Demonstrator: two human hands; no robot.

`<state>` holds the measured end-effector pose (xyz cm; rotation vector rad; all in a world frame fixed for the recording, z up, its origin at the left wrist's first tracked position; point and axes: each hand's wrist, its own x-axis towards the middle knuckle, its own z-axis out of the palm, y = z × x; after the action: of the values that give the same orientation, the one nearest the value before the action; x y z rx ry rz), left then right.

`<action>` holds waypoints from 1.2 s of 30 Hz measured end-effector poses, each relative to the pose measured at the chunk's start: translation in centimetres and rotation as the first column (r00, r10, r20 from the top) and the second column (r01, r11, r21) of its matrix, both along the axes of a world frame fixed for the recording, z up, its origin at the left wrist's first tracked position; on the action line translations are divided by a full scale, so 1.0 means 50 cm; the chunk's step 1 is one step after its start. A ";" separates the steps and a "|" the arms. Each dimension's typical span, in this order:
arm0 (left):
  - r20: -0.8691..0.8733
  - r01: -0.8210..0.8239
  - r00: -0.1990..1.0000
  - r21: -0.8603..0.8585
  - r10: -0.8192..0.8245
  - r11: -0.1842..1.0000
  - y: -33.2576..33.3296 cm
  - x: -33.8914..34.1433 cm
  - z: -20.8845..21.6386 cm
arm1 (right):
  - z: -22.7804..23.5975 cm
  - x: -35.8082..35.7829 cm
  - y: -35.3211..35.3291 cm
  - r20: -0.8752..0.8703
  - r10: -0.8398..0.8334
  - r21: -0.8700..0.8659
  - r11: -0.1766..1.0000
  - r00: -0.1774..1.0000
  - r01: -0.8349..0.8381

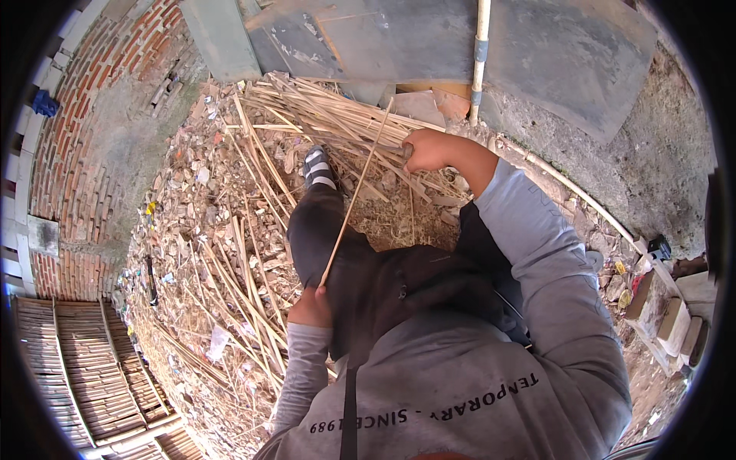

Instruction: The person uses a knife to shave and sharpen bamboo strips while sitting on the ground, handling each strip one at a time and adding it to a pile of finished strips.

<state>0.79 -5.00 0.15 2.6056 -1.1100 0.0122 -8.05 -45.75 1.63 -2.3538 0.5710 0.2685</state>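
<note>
My left hand (310,308), low by my left thigh, is closed on the lower end of a long, thin bamboo strip (354,195). The strip slants up and away to the right, its far tip over the pile of bamboo strips (330,107). Out at the right, my right hand (431,150) is curled into a fist beside that pile. A small dark end (407,152) pokes out at the fist; what it belongs to is hidden. The held strip passes left of my right hand, apart from it.
More strips (241,284) lie on the rubble-strewn ground to my left. My sandalled foot (318,167) rests at the pile's edge. A pale pipe (481,57) stands before grey panels (563,65). Wooden pieces (665,318) are stacked right; a bamboo rack (88,360) is lower left.
</note>
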 end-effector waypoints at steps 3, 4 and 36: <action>0.010 -0.023 1.000 0.023 0.023 0.999 0.004 0.000 -0.004 | 0.008 0.000 0.055 0.069 0.113 -0.100 0.989 0.991 -0.106; -0.003 -0.023 1.000 0.036 0.023 0.999 0.008 -0.002 -0.006 | 0.030 -0.001 0.082 0.037 0.175 -0.124 0.978 0.984 -0.170; -0.077 -0.029 0.996 0.125 0.039 0.992 -0.009 -0.012 0.028 | 0.040 0.002 0.068 -0.051 0.237 -0.091 0.966 0.970 -0.240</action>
<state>0.18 -5.46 1.54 2.7079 -1.0710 -0.1559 -7.93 -42.34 3.64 -2.5176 0.3237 0.4061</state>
